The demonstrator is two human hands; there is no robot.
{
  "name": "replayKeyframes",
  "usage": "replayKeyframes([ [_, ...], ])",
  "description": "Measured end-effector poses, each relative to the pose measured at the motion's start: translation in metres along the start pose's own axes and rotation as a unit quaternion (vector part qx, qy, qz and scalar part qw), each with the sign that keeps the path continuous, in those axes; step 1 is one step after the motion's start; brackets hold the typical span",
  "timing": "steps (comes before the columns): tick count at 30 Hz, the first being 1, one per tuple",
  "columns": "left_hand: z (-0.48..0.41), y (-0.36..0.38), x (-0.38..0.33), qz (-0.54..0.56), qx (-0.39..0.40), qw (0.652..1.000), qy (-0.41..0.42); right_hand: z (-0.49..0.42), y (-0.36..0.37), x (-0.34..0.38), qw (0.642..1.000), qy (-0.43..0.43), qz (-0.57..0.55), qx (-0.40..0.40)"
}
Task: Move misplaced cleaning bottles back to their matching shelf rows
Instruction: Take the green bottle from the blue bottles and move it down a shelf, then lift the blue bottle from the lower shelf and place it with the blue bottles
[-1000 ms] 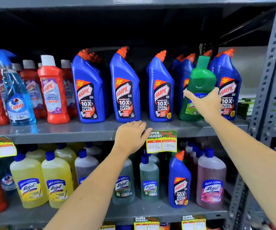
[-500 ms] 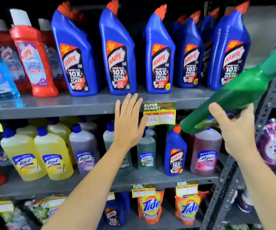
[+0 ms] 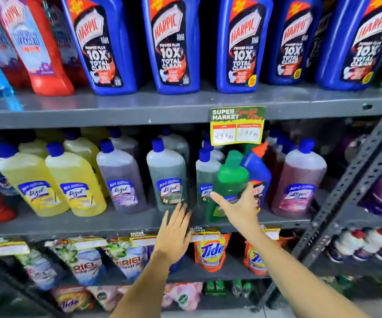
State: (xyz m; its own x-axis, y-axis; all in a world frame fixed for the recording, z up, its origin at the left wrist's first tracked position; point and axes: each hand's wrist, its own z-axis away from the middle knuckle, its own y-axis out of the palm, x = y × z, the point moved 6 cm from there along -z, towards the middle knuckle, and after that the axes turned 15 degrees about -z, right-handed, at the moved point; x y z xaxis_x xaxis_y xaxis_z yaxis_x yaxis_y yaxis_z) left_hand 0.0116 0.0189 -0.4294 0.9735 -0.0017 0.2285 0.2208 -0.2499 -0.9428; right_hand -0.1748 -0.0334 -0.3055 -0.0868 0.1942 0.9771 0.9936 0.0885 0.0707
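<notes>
Right hand (image 3: 239, 208) wrapped round the green bottle (image 3: 228, 187) at the Lizol row's front edge, left hand (image 3: 175, 228) open & empty nearby, tbh it could knock the blue Harpic (image 3: 257, 171) behind over bc it's cramped.

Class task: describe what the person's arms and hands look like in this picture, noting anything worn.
Both forearms are bare to the frame's bottom edge, with no sleeves in view. The left hand and right hand wear no gloves, and no rings, watch or bracelets can be seen. No markings show.
</notes>
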Motion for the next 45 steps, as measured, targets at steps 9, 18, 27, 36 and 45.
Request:
replayKeyframes([
  [9,0.006,0.028,-0.003,-0.007,0.061,0.998,0.021,-0.018,0.027,-0.056,0.997,0.026,0.060,-0.035],
  [18,0.008,0.026,-0.005,0.009,0.053,0.998,0.028,-0.010,0.028,-0.070,0.997,0.013,0.072,-0.024],
  [27,0.009,0.026,-0.004,-0.010,0.045,0.999,0.018,-0.007,-0.054,-0.047,0.955,-0.141,0.004,-0.261],
  [36,0.010,0.025,-0.003,-0.024,0.057,0.998,0.031,-0.045,-0.061,-0.073,0.976,0.047,0.115,-0.177],
  [45,-0.013,-0.113,0.015,-0.006,-0.205,0.970,0.130,0.015,-0.088,0.024,0.969,-0.080,0.047,-0.230],
])
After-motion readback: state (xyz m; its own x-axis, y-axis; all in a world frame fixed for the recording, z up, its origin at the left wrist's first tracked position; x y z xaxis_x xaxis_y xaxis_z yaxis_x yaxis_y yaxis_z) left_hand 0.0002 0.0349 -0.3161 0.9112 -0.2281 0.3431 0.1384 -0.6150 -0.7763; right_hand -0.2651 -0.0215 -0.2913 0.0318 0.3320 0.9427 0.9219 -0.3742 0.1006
